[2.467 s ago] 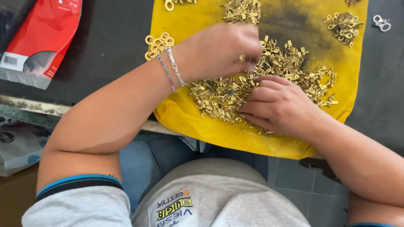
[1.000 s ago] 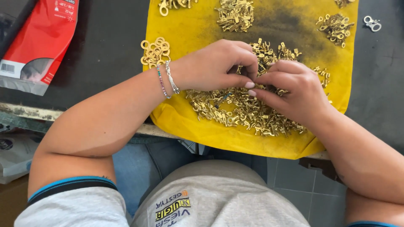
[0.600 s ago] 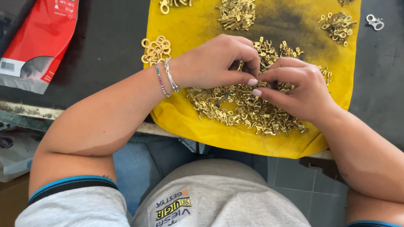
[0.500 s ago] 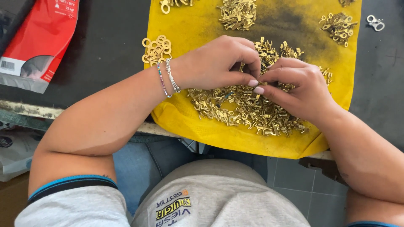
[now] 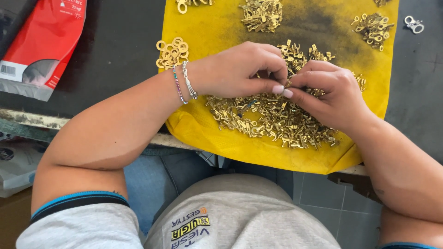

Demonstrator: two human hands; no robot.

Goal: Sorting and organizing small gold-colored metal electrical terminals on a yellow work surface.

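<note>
The left hand [image 5: 235,71] and right hand [image 5: 330,92] meet fingertip to fingertip, hiding whatever small brass piece lies pinched between them. Both hands cover the middle of the heap of brass terminals [image 5: 272,120]; single pieces there are too small to tell apart. The yellow cloth [image 5: 217,27] is cut off by the top edge, as are the small piles [image 5: 260,14] along it. The red bag [image 5: 46,41] runs past the top edge. The right elbow leaves the frame.
</note>
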